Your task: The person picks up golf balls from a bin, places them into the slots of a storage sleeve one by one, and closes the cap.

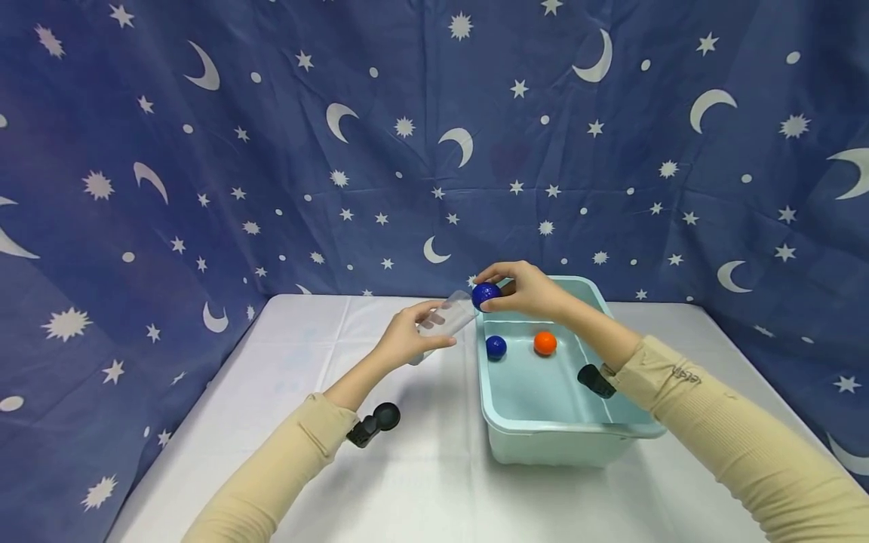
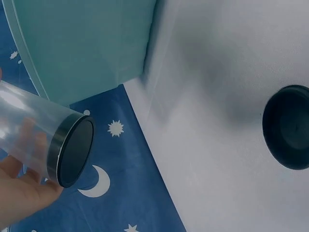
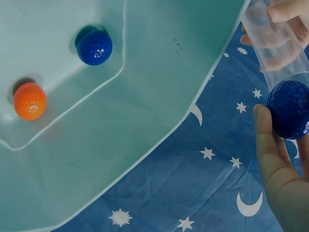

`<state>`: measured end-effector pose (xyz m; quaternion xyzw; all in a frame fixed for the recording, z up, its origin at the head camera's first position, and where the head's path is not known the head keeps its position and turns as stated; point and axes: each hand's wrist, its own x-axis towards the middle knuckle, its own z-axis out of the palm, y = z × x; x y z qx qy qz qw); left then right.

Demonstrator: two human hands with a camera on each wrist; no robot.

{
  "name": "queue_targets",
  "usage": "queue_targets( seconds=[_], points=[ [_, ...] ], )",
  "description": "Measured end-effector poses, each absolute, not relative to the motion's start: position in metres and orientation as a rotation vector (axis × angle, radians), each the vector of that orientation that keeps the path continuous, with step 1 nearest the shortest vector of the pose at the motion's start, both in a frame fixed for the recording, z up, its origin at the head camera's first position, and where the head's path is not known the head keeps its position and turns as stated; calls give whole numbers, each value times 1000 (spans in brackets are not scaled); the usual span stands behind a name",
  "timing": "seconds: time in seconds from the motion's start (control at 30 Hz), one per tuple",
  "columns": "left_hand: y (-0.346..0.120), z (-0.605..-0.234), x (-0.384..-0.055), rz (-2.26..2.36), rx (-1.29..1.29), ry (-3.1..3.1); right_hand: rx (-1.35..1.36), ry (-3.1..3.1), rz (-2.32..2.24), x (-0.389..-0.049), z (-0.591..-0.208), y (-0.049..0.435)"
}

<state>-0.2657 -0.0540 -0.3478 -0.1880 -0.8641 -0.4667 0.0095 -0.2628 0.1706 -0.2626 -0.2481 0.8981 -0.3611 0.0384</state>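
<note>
My left hand [image 1: 402, 338] grips a clear plastic tube [image 1: 451, 318], tilted with its mouth up and to the right. The tube's lower end has a black base [image 2: 76, 152]. At the mouth, my right hand [image 1: 526, 292] pinches a dark blue dimpled ball [image 1: 486, 296] between thumb and fingers. In the right wrist view that ball [image 3: 289, 109] overlaps the tube's rim. Below the right hand stands a pale green basin [image 1: 486, 396]. On its floor lie another blue ball [image 1: 496, 348] and an orange ball [image 1: 545, 343].
A round black cap [image 2: 292, 128] lies on the white tablecloth [image 1: 421, 483], just beyond the left wrist in the head view. Behind the table hangs a blue curtain [image 1: 380, 151] with moons and stars. Black wrist cameras [image 1: 597, 381] sit at both sleeves.
</note>
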Motion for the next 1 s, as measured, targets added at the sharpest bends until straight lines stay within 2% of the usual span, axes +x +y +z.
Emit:
queue_targets(
  seconds=[0.7,1.0],
  points=[
    [-44,-348,-259,-1522,-638,-2679,-881,2713,-1115,-263,-264,161],
    [-48,-352,-263,-1517,-595,-2681,-847,2776,-1101,-263,-259,168]
  ],
)
